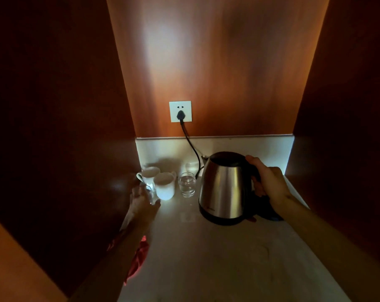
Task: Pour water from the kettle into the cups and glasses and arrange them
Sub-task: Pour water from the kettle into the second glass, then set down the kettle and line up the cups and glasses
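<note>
A steel kettle point(224, 188) with a black lid and base is tilted slightly over the pale counter point(206, 258); my right hand point(269, 182) grips its black handle. Two white mugs point(165, 186) point(150, 173) stand at the back left. To their right stands a clear glass point(187, 184) that holds some water. My left hand point(142, 200) holds a second clear glass point(151, 196) at the counter's left edge, in front of the mugs. The scene is dim.
A black cord point(193, 149) runs from a white wall socket point(180, 111) down behind the kettle. Dark wooden walls close in on both sides and the back. A red cloth point(139, 258) lies by my left forearm.
</note>
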Available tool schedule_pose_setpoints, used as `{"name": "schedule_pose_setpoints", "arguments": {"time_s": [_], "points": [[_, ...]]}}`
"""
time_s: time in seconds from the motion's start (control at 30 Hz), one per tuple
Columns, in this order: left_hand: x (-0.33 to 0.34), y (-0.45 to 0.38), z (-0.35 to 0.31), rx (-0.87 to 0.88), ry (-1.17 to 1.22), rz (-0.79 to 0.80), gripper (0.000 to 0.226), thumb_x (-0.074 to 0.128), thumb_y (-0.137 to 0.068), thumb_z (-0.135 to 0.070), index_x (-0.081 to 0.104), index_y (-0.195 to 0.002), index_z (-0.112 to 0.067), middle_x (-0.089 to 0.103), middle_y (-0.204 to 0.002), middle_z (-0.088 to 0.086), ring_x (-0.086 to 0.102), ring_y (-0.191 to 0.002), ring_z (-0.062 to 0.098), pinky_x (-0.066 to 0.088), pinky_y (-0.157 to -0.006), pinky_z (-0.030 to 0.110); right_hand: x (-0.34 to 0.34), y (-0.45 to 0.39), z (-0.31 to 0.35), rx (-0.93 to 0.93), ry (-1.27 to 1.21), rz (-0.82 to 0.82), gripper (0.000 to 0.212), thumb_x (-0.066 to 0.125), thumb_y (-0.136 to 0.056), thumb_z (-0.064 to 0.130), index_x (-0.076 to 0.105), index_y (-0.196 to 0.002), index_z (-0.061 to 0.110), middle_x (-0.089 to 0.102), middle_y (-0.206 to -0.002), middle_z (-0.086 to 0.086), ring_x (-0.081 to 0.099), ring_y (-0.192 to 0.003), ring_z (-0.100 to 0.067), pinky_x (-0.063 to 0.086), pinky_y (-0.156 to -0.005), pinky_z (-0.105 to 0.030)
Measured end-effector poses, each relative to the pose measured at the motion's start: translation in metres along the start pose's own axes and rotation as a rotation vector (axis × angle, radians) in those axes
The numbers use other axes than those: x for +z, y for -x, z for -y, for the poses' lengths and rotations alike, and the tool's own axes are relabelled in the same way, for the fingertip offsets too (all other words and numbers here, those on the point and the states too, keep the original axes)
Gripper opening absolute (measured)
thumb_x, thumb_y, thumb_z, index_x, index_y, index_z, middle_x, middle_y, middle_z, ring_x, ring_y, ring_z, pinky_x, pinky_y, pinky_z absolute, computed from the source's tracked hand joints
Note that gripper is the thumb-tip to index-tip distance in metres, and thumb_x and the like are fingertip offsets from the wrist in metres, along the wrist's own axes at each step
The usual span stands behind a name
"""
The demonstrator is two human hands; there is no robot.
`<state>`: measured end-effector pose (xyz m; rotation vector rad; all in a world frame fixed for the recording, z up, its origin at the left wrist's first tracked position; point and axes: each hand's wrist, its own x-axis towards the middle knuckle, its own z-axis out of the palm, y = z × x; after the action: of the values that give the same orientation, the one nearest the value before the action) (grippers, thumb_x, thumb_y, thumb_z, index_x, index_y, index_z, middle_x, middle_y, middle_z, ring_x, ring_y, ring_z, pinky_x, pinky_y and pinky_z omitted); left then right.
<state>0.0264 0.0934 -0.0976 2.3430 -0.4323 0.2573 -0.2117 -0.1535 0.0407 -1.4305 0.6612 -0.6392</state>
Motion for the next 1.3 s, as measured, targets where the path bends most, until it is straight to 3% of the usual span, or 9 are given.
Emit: {"name": "schedule_pose_setpoints", "arguments": {"time_s": [0.07,0.2,0.37,0.5,0.6,0.8,0.97,1.07,1.3], "points": [[0.002,0.021,-0.019,0.026,0.022,0.03,0.05,0.082,-0.075,-0.017,0.063,-0.118,-0.001,0.059,-0.122,0.019,0.056,-0.116,0.037,0.043,-0.1,0.045,-0.016,-0.003,-0.003,-0.003,0.018,-0.024,0.051,0.07,-0.087,0.048,0.048,-0.054,0.015,0.038,-0.043,0.001,0.033,-0.035,-0.012,0.027,-0.042,-0.026],[0.01,0.053,-0.055,0.059,0.138,0.194,0.024,0.075,-0.084,-0.022,0.062,-0.105,-0.019,0.065,-0.101,-0.002,0.065,-0.09,0.016,0.052,-0.083,0.029,-0.052,-0.015,-0.015,0.007,0.06,-0.13,0.051,0.072,-0.082,0.054,0.052,-0.057,0.014,0.045,-0.048,-0.003,0.039,-0.036,-0.014,0.03,-0.044,-0.027],[0.03,0.065,-0.09,0.099,0.135,0.265,0.026,0.074,-0.086,-0.024,0.064,-0.108,-0.018,0.068,-0.102,-0.003,0.068,-0.085,0.012,0.055,-0.082,0.03,-0.099,-0.04,-0.035,0.025,0.056,-0.293,0.058,0.074,-0.066,0.067,0.067,-0.076,0.011,0.054,-0.061,-0.011,0.048,-0.05,-0.024,0.036,-0.049,-0.031],[0.043,0.057,-0.104,0.091,0.125,0.261,0.026,0.075,-0.084,-0.022,0.065,-0.108,-0.015,0.07,-0.104,0.002,0.069,-0.082,0.013,0.053,-0.078,0.026,-0.127,-0.06,-0.05,0.027,0.043,-0.422,0.06,0.077,-0.06,0.07,0.06,-0.058,0.012,0.059,-0.058,-0.006,0.055,-0.051,-0.022,0.043,-0.056,-0.033],[0.051,0.051,-0.11,0.071,0.132,0.267,0.037,0.08,-0.08,-0.027,0.063,-0.111,-0.016,0.07,-0.107,0.002,0.068,-0.086,0.013,0.05,-0.077,0.023,-0.139,-0.07,-0.058,0.023,0.079,-0.453,0.057,0.076,-0.064,0.069,0.06,-0.06,0.015,0.063,-0.064,-0.006,0.061,-0.06,-0.025,0.047,-0.058,-0.033],[0.073,0.046,-0.137,0.099,0.135,0.282,0.087,0.09,-0.063,-0.039,0.051,-0.136,-0.011,0.055,-0.129,-0.004,0.056,-0.122,0.019,0.043,-0.096,0.025,-0.145,-0.074,-0.075,-0.032,0.158,-0.421,0.065,0.071,-0.078,0.064,0.059,-0.06,0.003,0.057,-0.058,-0.016,0.059,-0.052,-0.03,0.047,-0.053,-0.039],[0.099,0.039,-0.159,0.063,0.117,0.289,0.089,0.089,-0.058,-0.051,0.055,-0.13,-0.009,0.06,-0.125,0.004,0.056,-0.12,0.021,0.036,-0.09,0.018,-0.144,-0.066,-0.081,-0.006,0.171,-0.372,0.059,0.067,-0.088,0.056,0.056,-0.06,0.005,0.053,-0.057,-0.012,0.056,-0.054,-0.029,0.044,-0.056,-0.038],[0.11,0.036,-0.165,0.016,0.115,0.288,0.1,0.088,-0.056,-0.053,0.05,-0.135,-0.005,0.058,-0.127,0.009,0.055,-0.12,0.025,0.044,-0.097,0.027,-0.142,-0.063,-0.084,-0.003,0.169,-0.346,0.06,0.066,-0.088,0.057,0.051,-0.057,0.008,0.048,-0.053,-0.008,0.051,-0.05,-0.024,0.042,-0.055,-0.037],[0.137,0.022,-0.167,-0.017,0.148,0.23,0.102,0.091,-0.049,-0.051,0.051,-0.13,-0.004,0.057,-0.12,0.014,0.058,-0.109,0.028,0.052,-0.089,0.034,-0.135,-0.075,-0.076,-0.022,0.204,-0.345,0.06,0.067,-0.086,0.059,0.055,-0.058,0.008,0.052,-0.052,-0.007,0.055,-0.048,-0.025,0.043,-0.052,-0.034]]}}
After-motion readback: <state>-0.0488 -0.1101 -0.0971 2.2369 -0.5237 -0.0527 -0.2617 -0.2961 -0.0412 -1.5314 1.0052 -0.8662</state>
